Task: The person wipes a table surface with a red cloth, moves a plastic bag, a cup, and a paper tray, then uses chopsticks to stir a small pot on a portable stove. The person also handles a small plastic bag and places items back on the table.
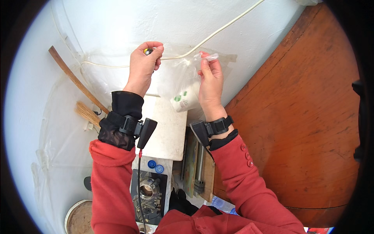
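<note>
My left hand [144, 63] is closed around a small yellow-and-black handle [148, 51], seen end-on above the fist. It looks like a screwdriver handle, but the rest is hidden by the fingers. Between thumb and fingers of my right hand [211, 73] is the bunched top of a clear plastic bag [187, 70]. The bag hangs in front of the wall, with a white package [187, 99] bearing green print in its lower part. A cream cable [216, 35] on the wall runs behind both hands.
Below the hands is a white box-like surface [166, 128]. Nearer stand a black induction cooker [149, 210] with a metal-and-glass kettle [148, 187], and two blue caps [155, 166]. A wooden tabletop [298, 122] rises at right; a straw brush [87, 112] and wooden handle [76, 77] are left.
</note>
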Tool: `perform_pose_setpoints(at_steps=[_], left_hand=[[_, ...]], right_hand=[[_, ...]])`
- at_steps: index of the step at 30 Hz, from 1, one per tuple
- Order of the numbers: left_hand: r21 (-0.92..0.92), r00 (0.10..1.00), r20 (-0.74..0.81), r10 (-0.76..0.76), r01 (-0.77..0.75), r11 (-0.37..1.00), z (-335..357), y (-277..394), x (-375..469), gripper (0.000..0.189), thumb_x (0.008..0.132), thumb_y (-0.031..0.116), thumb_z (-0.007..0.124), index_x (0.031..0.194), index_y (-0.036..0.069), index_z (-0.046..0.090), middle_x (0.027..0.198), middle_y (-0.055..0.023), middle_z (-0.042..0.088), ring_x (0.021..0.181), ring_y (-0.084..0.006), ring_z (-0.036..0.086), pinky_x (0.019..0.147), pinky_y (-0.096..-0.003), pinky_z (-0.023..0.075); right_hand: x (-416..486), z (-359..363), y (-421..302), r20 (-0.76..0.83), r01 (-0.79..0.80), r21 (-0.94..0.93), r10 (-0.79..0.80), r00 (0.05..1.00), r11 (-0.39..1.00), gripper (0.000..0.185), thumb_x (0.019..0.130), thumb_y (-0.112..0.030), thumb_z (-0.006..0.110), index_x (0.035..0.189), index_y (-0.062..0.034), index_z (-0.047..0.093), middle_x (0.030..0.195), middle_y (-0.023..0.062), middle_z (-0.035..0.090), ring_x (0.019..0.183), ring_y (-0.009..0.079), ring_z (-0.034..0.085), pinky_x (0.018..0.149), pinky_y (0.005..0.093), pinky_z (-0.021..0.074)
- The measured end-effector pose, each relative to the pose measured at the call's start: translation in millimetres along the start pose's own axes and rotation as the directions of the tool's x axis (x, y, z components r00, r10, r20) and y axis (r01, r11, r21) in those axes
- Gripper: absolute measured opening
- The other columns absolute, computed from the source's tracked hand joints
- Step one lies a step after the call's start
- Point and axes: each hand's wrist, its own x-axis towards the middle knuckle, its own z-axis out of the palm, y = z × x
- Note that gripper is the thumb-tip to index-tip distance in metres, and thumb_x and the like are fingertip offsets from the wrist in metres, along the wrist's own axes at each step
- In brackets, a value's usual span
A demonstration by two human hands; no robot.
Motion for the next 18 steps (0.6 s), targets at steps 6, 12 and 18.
perform_pose_setpoints(at_steps=[6, 12, 18], left_hand=[[0.232, 0.986, -0.119, 0.117, -0.087, 0.969, -6, -4, 5, 0.014, 0.085, 0.010, 0.073, 0.095, 0.001, 0.068, 0.074, 0.0002, 0.060, 0.058, -0.0078, 0.053, 0.053, -0.0226, 0.0434], [0.374, 0.967, -0.187, 0.175, -0.094, 0.923, -7, -8, 12, 0.010, 0.083, 0.009, 0.072, 0.088, 0.000, 0.069, 0.072, -0.0038, 0.064, 0.056, -0.0103, 0.060, 0.053, -0.0252, 0.0469], [0.242, 0.979, -0.110, 0.169, -0.139, 0.960, 17, 5, 6, 0.007, 0.088, 0.006, 0.070, 0.091, 0.001, 0.068, 0.075, -0.0032, 0.064, 0.063, -0.0088, 0.062, 0.053, -0.0213, 0.0428]], right_hand=[[8, -16, -5, 0.134, -0.130, 0.434, 0.078, 0.988, 0.891, 0.008, 0.104, -0.019, 0.052, 0.106, -0.0152, 0.059, 0.123, 0.0051, 0.062, 0.079, 0.0068, 0.049, 0.071, 0.0248, 0.0426], [11, -40, 2, 0.185, -0.223, 0.524, 0.145, 0.972, 0.822, 0.007, 0.105, -0.021, 0.050, 0.102, -0.0165, 0.054, 0.093, 0.0004, 0.057, 0.074, 0.0068, 0.047, 0.065, 0.0245, 0.0404], [11, -21, -2, 0.046, 0.074, -0.030, -0.073, 0.996, 0.997, 0.018, 0.105, -0.023, 0.050, 0.099, -0.0103, 0.060, 0.081, -0.0032, 0.053, 0.071, 0.0063, 0.045, 0.064, 0.0230, 0.0399]])
